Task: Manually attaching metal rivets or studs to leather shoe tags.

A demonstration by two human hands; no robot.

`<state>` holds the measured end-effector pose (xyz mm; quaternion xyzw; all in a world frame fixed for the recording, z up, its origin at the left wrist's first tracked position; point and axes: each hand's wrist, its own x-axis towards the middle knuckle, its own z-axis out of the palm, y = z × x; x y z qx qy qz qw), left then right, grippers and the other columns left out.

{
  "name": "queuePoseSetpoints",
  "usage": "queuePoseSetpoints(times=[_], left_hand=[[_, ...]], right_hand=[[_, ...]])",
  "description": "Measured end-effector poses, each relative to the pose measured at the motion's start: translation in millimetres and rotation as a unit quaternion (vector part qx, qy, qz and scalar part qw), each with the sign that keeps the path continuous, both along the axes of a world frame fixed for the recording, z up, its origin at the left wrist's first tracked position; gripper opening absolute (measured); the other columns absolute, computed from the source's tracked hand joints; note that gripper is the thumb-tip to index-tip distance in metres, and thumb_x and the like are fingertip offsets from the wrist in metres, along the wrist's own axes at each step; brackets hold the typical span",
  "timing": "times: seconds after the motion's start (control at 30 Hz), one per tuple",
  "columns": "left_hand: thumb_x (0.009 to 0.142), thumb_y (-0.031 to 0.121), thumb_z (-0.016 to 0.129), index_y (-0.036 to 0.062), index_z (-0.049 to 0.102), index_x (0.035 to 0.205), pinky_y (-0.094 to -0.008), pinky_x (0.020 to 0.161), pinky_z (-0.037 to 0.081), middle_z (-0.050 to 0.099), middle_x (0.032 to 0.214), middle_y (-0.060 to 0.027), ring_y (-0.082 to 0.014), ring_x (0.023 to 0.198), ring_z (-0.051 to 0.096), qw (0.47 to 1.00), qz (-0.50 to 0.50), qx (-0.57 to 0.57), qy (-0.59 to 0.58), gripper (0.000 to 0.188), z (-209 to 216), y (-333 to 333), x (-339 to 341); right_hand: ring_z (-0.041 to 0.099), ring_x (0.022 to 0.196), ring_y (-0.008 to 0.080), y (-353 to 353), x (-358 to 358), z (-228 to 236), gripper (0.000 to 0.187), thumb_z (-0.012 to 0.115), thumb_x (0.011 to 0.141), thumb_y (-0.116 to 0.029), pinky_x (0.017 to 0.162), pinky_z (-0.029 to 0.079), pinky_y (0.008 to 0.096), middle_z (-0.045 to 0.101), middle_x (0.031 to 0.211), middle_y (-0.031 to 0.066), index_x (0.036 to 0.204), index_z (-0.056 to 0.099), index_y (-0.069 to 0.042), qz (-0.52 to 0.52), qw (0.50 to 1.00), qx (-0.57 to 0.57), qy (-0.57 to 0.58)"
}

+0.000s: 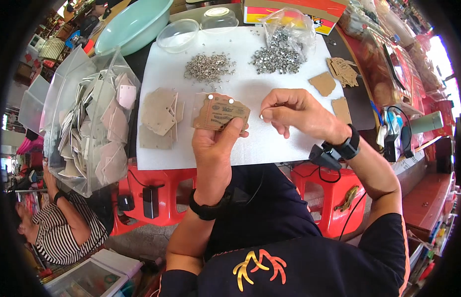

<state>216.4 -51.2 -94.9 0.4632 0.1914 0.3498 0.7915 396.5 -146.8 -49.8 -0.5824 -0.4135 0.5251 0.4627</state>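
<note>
My left hand (215, 153) grips a brown printed card (223, 115) with a wavy edge, its thumb across the front. Two white round studs (210, 97) sit along the card's top edge, and a paler sheet shows behind its left side. Just right of the card, my right hand (299, 113) pinches a small whitish round stud (261, 117) between thumb and forefinger. Beyond the hands lie a pile of small brownish-silver metal pieces (209, 68) and a pile of grey metal studs (277, 60). Pale card plates (158, 113) are stacked left of my left hand.
A clear bin (86, 163) full of pale plates stands left. Brown cards (322, 84) lie at the right. Behind are a pale green basin (134, 27), clear bowls (177, 37), a plastic bag (295, 27) and a colourful box (295, 10). A person (67, 227) sits lower left.
</note>
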Motion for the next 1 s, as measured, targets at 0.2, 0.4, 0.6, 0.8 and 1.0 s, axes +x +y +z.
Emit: queuePoseSetpoints(times=[0.2, 0.4, 0.6, 0.8, 1.0], left_hand=[[0.091, -0.001, 0.059, 0.0041, 0.046, 0.134, -0.0286, 0.073, 0.052, 0.059, 0.113, -0.0044, -0.0112, 0.092, 0.059, 0.999, 0.037, 0.036, -0.006, 0.045, -3, -6, 4], [0.09, 0.001, 0.062, 0.0039, 0.048, 0.131, -0.0281, 0.073, 0.053, 0.06, 0.114, -0.0041, -0.0108, 0.095, 0.06, 0.997, 0.057, 0.057, 0.009, 0.043, -2, -8, 6], [0.09, 0.002, 0.063, 0.0021, 0.051, 0.128, -0.0284, 0.073, 0.052, 0.062, 0.11, -0.0053, -0.0115, 0.092, 0.061, 0.996, 0.064, 0.056, 0.002, 0.04, -3, -10, 8], [0.09, 0.001, 0.062, 0.001, 0.051, 0.127, -0.0278, 0.073, 0.052, 0.062, 0.108, -0.0057, -0.0113, 0.093, 0.061, 0.996, 0.06, 0.063, 0.022, 0.039, -2, -11, 7], [0.091, 0.001, 0.061, 0.0, 0.052, 0.125, -0.0257, 0.073, 0.051, 0.062, 0.107, -0.0046, -0.0093, 0.091, 0.06, 0.994, 0.072, 0.085, 0.003, 0.036, -10, -12, 10]], right_hand=[[0.055, 0.062, 0.004, -3, -28, -12, 0.019, 0.058, 0.096, -0.02, 0.053, 0.047, 0.0204, 0.058, 0.075, -0.0027, 0.097, 0.062, -0.002, -0.091, 0.994, 0.038, -0.039], [0.056, 0.061, 0.0043, -3, -39, -24, 0.016, 0.059, 0.097, -0.016, 0.054, 0.046, 0.0209, 0.06, 0.072, -0.0008, 0.096, 0.062, 0.0, -0.138, 0.985, 0.077, -0.07], [0.058, 0.063, 0.0062, -4, -42, -27, 0.016, 0.06, 0.096, -0.014, 0.056, 0.047, 0.0223, 0.062, 0.074, 0.002, 0.095, 0.062, 0.002, -0.16, 0.979, 0.084, -0.099], [0.059, 0.065, 0.007, -5, -45, -32, 0.016, 0.059, 0.096, -0.013, 0.057, 0.048, 0.0229, 0.063, 0.076, 0.0031, 0.097, 0.061, 0.002, -0.185, 0.974, 0.09, -0.092], [0.061, 0.065, 0.0088, -3, -53, -39, 0.015, 0.059, 0.096, -0.011, 0.056, 0.047, 0.025, 0.062, 0.077, 0.0047, 0.096, 0.059, 0.003, -0.206, 0.963, 0.143, -0.101]])
